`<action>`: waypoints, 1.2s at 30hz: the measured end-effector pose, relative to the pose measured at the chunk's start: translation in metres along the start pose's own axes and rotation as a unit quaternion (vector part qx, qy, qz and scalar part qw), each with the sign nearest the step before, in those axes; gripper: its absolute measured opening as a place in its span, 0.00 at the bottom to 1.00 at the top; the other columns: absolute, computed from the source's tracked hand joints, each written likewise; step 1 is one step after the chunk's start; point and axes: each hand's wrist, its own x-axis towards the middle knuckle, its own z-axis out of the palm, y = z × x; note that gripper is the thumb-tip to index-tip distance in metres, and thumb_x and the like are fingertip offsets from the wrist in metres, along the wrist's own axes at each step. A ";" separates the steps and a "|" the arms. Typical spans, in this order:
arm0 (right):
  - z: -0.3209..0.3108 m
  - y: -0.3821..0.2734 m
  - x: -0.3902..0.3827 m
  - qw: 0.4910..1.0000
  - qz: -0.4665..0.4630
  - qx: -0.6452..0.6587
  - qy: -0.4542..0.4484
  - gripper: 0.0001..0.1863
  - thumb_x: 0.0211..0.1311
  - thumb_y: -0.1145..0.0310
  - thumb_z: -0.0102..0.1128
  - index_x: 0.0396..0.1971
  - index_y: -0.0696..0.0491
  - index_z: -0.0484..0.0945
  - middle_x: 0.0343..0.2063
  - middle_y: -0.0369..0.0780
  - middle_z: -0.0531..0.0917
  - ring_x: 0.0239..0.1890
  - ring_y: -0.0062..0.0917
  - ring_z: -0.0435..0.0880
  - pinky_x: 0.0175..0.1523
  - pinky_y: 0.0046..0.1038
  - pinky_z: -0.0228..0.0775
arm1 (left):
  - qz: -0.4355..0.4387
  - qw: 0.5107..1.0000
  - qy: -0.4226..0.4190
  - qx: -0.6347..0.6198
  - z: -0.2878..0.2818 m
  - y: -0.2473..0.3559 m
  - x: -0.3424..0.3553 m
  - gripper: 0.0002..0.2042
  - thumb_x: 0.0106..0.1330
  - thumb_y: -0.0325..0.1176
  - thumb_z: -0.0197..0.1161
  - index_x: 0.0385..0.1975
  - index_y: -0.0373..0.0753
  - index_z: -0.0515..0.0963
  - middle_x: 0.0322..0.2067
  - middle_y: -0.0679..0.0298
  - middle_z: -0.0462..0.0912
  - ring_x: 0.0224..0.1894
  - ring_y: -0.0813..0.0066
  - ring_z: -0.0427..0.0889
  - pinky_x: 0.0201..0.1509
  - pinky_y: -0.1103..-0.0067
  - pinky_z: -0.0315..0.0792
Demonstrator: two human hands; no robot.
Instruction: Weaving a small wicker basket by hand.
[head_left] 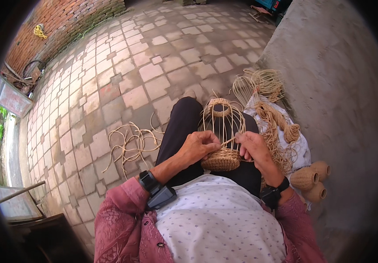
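Fingers (211,139) of left hand (197,147) & right hand (252,149) pinch-closed on strand (229,140) betw. them, just above half-woven basket (224,136), long axis pointing away.

The person wears a pink patterned overshirt (118,223) with sleeves pushed up, open over a white top (217,219) dotted with small purple specks, and dark trousers (184,127) toward twelve o'clock. Each wrist carries a black band: the left wristband (148,179) at nine o'clock with a grey block-shaped device (161,197), the right wristband (276,190) at three.

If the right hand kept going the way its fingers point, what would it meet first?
Probably the left hand: the right hand points left across the half-woven basket, fingertips nearly meeting over its ribs; depth is unclear.
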 end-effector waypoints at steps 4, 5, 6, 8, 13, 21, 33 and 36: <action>0.010 0.004 0.030 0.994 -0.049 -0.088 0.034 0.17 0.57 0.58 0.66 0.21 0.57 0.78 0.13 0.35 0.76 0.15 0.13 0.73 0.21 0.18 0.64 | 0.002 1.000 0.005 0.014 0.000 0.000 -0.003 0.05 0.64 0.29 0.64 0.30 0.36 0.77 0.23 0.71 0.77 0.22 0.89 0.70 0.22 0.89 0.64; 0.013 0.006 0.035 0.990 -0.073 -0.120 0.035 0.15 0.58 0.61 0.64 0.20 0.57 0.78 0.12 0.34 0.76 0.15 0.13 0.73 0.21 0.18 0.63 | 0.003 1.000 0.008 0.012 0.000 -0.001 -0.002 0.05 0.64 0.30 0.64 0.30 0.36 0.77 0.23 0.71 0.77 0.21 0.89 0.70 0.21 0.89 0.64; 0.012 0.006 0.035 0.989 -0.073 -0.120 0.037 0.15 0.58 0.61 0.64 0.20 0.57 0.78 0.12 0.34 0.76 0.15 0.13 0.73 0.21 0.18 0.63 | 0.004 1.000 0.011 0.010 0.000 -0.002 -0.002 0.05 0.63 0.30 0.65 0.30 0.36 0.77 0.22 0.71 0.77 0.21 0.89 0.70 0.21 0.88 0.64; 0.014 0.005 0.035 0.990 -0.118 -0.046 0.067 0.12 0.59 0.64 0.62 0.22 0.57 0.78 0.12 0.33 0.75 0.14 0.13 0.73 0.21 0.17 0.64 | 0.001 1.000 0.019 -0.010 0.002 -0.002 -0.002 0.05 0.63 0.30 0.65 0.29 0.36 0.77 0.22 0.72 0.77 0.20 0.89 0.69 0.21 0.88 0.64; -0.001 -0.017 0.037 0.975 -0.083 0.161 -0.131 0.07 0.66 0.71 0.51 0.40 0.57 0.74 0.27 0.37 0.80 0.25 0.15 0.79 0.28 0.17 0.74 | 0.018 0.999 0.036 0.024 0.003 -0.004 -0.003 0.06 0.62 0.31 0.66 0.27 0.38 0.77 0.20 0.72 0.77 0.21 0.89 0.70 0.22 0.87 0.64; 0.038 -0.035 0.059 0.873 -0.293 -0.383 0.073 0.09 0.58 0.65 0.58 0.24 0.55 0.79 0.23 0.44 0.80 0.29 0.36 0.82 0.33 0.37 0.72 | 0.070 0.977 0.084 0.181 0.008 0.001 -0.003 0.07 0.61 0.33 0.63 0.28 0.37 0.77 0.19 0.67 0.78 0.23 0.83 0.73 0.28 0.81 0.68; 0.031 -0.016 0.033 0.955 -0.229 -0.188 0.014 0.22 0.56 0.73 0.57 0.53 0.57 0.69 0.26 0.41 0.81 0.26 0.28 0.81 0.30 0.28 0.72 | 0.089 0.986 0.031 0.141 -0.006 -0.003 -0.002 0.15 0.67 0.41 0.51 0.35 0.37 0.79 0.25 0.56 0.81 0.28 0.65 0.80 0.36 0.72 0.73; 0.013 -0.012 0.014 0.977 -0.138 0.131 -0.097 0.29 0.63 0.68 0.58 0.62 0.59 0.62 0.29 0.35 0.79 0.24 0.11 0.75 0.28 0.13 0.66 | 0.072 0.985 0.033 0.152 -0.003 0.001 -0.003 0.16 0.69 0.43 0.50 0.35 0.37 0.80 0.26 0.56 0.82 0.29 0.64 0.81 0.37 0.72 0.73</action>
